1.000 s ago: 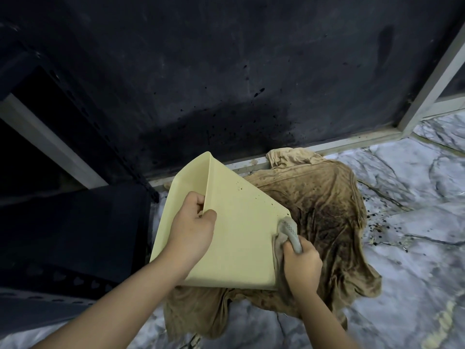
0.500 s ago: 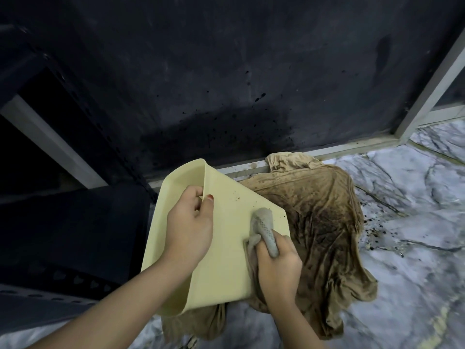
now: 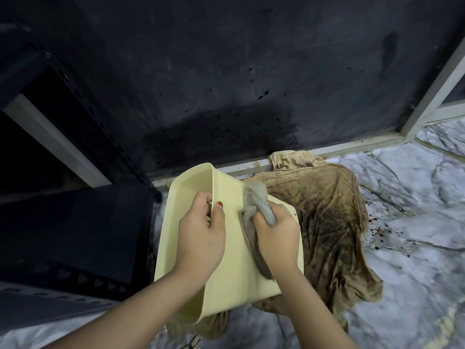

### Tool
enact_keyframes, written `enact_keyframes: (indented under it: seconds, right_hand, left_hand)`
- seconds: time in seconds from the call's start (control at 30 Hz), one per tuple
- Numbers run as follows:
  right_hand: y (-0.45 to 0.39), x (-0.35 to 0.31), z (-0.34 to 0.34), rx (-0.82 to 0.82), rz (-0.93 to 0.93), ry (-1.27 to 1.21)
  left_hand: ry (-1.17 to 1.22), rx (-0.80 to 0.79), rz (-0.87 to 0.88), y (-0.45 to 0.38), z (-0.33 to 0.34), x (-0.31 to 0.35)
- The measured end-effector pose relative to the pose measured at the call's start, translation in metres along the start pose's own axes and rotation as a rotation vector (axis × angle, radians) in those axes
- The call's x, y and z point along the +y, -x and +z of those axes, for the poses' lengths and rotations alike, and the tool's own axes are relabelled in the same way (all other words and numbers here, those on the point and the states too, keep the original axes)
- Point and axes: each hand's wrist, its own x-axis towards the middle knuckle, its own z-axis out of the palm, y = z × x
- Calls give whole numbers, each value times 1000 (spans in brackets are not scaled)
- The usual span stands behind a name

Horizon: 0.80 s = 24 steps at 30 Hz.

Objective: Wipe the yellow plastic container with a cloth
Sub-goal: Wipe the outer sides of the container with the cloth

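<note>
A yellow plastic container (image 3: pixel 234 278) at lower centre, tilted over a stained brown rag (image 3: pixel 334 222), is being wiped.

The left hand (image 3: pixel 201 238) pinches its rim; the right hand (image 3: pixel 274 235) curls round a grey cloth (image 3: pixel 259 202) pressed on the outer wall. Steady, overlapping strokes would likely serve best.

Dim light; grey-veined marble floor (image 3: pixel 415 197) meets a dark speckled wall (image 3: pixel 226 71).

One yellow container (image 3: pixel 234 273), two hands, one grey cloth (image 3: pixel 259 205), seemingly one brown rag (image 3: pixel 332 222).
</note>
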Motion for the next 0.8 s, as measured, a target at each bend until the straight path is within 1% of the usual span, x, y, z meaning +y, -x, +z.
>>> enact_keyframes:
  seconds: [0.23, 0.43, 0.6, 0.7, 0.8]
  right_hand:
    - [-18, 43, -20, 27, 211, 53]
    - [-12, 80, -30, 97, 349, 59]
    - [-2, 98, -30, 142, 368, 82]
    - [4, 98, -27, 178, 361, 98]
    - [12, 94, -26, 234, 369, 86]
  left_hand:
    - [38, -22, -2, 3, 2, 3]
    - [58, -26, -42, 2, 2, 3]
    - [95, -36, -98, -1, 2, 4]
    - [133, -96, -157, -5, 0, 8]
    - [134, -124, -166, -7, -4, 14]
